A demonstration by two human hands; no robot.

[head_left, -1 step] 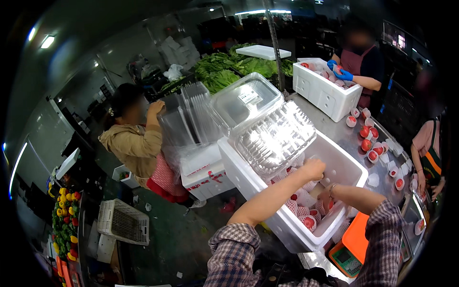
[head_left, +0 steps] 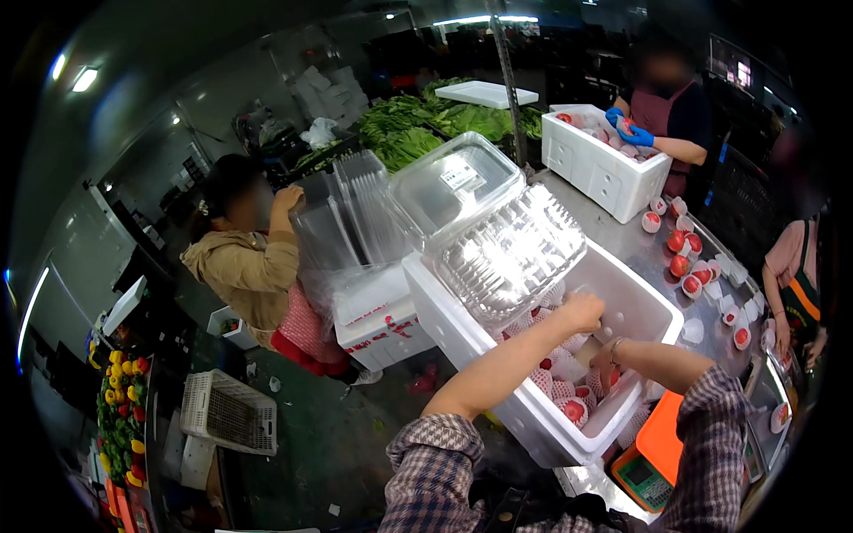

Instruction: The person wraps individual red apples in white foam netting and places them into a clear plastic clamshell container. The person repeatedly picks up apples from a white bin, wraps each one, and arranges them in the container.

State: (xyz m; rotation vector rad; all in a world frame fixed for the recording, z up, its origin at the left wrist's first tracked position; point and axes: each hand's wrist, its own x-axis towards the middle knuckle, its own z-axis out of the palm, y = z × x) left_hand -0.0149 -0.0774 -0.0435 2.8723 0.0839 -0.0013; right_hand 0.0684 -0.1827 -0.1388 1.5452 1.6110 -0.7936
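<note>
Both my hands reach into a deep white foam box (head_left: 644, 306) in front of me. Inside lie red round fruits, seemingly tomatoes (head_left: 573, 409), many in white foam net sleeves. My left hand (head_left: 582, 313) is curled closed over the middle of the box; what it grips, if anything, is hidden. Lower down, near the right wall, my right hand (head_left: 608, 360) bends inward among the netted fruit, its fingers partly hidden and curled by a red fruit. A clear plastic clamshell tray (head_left: 506, 258) with its lid (head_left: 459, 185) raised rests across the box's far left corner.
An orange scale (head_left: 659, 444) stands right of the box. Loose fruits (head_left: 693, 284) and foam sleeves lie on the metal table (head_left: 613, 233). Across it, a blue-gloved person handles fruit over another foam box (head_left: 591, 173). At left, a person stands beside stacked clear trays (head_left: 364, 209).
</note>
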